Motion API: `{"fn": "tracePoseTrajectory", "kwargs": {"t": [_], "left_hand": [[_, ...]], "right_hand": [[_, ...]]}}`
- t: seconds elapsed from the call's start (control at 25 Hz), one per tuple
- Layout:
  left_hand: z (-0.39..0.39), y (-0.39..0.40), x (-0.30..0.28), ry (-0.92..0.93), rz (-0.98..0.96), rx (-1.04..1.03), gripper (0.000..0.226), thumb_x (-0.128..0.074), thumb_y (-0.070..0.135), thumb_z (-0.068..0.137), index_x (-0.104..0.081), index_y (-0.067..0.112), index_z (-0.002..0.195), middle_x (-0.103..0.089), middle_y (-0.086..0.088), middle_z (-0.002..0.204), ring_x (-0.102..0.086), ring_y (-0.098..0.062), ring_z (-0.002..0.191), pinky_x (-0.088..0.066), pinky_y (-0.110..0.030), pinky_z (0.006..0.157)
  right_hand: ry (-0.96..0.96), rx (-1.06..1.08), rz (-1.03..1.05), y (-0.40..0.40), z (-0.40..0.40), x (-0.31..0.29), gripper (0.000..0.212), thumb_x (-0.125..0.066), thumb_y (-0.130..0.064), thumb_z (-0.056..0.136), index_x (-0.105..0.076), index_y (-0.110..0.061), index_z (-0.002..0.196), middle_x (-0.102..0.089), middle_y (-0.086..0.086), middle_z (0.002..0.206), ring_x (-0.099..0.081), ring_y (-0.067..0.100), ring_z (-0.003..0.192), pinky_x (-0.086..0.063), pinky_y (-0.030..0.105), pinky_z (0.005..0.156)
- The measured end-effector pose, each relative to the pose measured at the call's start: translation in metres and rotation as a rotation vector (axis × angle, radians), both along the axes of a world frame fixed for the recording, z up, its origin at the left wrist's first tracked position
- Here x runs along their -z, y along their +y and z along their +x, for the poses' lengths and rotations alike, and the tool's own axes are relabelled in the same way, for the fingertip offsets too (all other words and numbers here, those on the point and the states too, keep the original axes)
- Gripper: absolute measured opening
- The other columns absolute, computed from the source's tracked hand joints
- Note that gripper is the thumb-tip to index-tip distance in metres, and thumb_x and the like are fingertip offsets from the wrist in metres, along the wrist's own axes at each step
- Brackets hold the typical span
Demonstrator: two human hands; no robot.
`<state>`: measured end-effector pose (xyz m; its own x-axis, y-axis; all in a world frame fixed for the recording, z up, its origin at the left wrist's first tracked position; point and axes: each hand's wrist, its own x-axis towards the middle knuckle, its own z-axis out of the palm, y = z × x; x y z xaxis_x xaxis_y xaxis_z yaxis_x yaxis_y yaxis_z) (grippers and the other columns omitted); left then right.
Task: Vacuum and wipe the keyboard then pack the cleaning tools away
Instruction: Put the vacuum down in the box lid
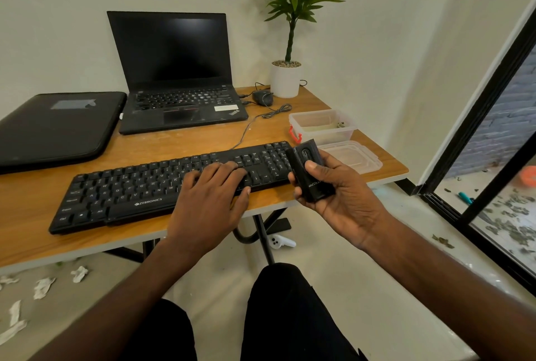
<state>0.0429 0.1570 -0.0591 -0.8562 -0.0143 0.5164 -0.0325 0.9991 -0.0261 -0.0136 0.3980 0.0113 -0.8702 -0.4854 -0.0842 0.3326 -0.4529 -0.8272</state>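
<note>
A black keyboard [121,189] lies along the front of the wooden table [179,140]. My left hand [211,195] rests flat on its right half, fingers straight over the keys. My right hand [339,195] grips a small black handheld vacuum [309,175] just off the keyboard's right end, thumb on top near its button. A clear plastic box [322,125] with a red latch stands behind the vacuum, and its clear lid [353,157] lies beside it at the table's right edge.
An open black laptop [179,76] and a black sleeve [55,128] sit at the back left. A wired mouse [262,97] and a potted plant [287,79] stand at the back right. Crumpled tissues [43,288] litter the floor. A glass door frame [487,128] is on the right.
</note>
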Motion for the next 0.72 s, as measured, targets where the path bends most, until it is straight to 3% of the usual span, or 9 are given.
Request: {"fn": "tracePoseTrajectory", "kwargs": {"t": [0.12,0.24,0.36,0.52,0.64,0.72], "left_hand": [[0.000,0.000,0.000,-0.004,0.005,0.003,0.044,-0.037,0.049,0.107,-0.057,0.026,0.140,-0.058,0.003,0.143,-0.052,-0.020,0.133,-0.041,-0.047,0.107],[0.000,-0.001,-0.001,-0.007,0.013,0.008,0.046,-0.036,0.049,0.107,-0.057,0.025,0.140,-0.058,0.003,0.142,-0.052,-0.019,0.133,-0.041,-0.047,0.107],[0.000,-0.001,-0.001,-0.015,0.020,0.012,0.047,-0.036,0.050,0.106,-0.057,0.025,0.140,-0.058,0.003,0.142,-0.052,-0.019,0.132,-0.040,-0.046,0.107],[-0.002,0.000,-0.004,-0.035,0.057,0.025,0.047,-0.035,0.053,0.105,-0.057,0.026,0.138,-0.058,0.003,0.142,-0.053,-0.020,0.132,-0.039,-0.049,0.108],[-0.004,0.010,-0.010,-0.035,0.111,0.040,0.048,-0.034,0.056,0.104,-0.057,0.029,0.136,-0.055,0.007,0.145,-0.050,-0.018,0.136,-0.029,-0.050,0.112],[-0.013,0.023,-0.017,-0.039,0.126,0.065,0.048,-0.033,0.058,0.104,-0.057,0.030,0.136,-0.056,0.007,0.146,-0.049,-0.017,0.137,-0.027,-0.049,0.113]], "right_hand": [[0.027,0.031,-0.001,-0.002,0.000,0.001,0.043,-0.068,-0.009,0.090,-0.064,-0.011,0.134,-0.072,0.019,0.122,-0.070,0.028,0.099,-0.059,0.034,0.073],[0.067,0.109,0.090,-0.001,-0.002,0.001,0.059,-0.079,-0.004,0.079,-0.059,-0.015,0.134,-0.071,0.021,0.121,-0.072,0.030,0.096,-0.059,0.034,0.070],[0.262,0.276,0.463,0.010,-0.011,-0.003,0.066,-0.089,-0.004,0.072,-0.058,-0.020,0.128,-0.070,0.015,0.118,-0.074,0.023,0.094,-0.059,0.031,0.069],[0.698,0.428,0.938,0.041,-0.051,-0.016,0.063,-0.091,-0.027,0.073,-0.062,-0.025,0.129,-0.068,-0.006,0.117,-0.068,0.010,0.101,-0.056,0.025,0.080],[0.930,0.326,1.243,0.061,-0.089,-0.018,0.059,-0.085,-0.024,0.081,-0.063,-0.022,0.136,-0.060,0.001,0.121,-0.060,0.017,0.111,-0.041,0.021,0.089],[0.963,0.186,1.301,0.068,-0.110,-0.016,0.056,-0.080,-0.022,0.087,-0.060,-0.018,0.139,-0.062,0.004,0.130,-0.058,0.022,0.120,-0.039,0.024,0.095]]}}
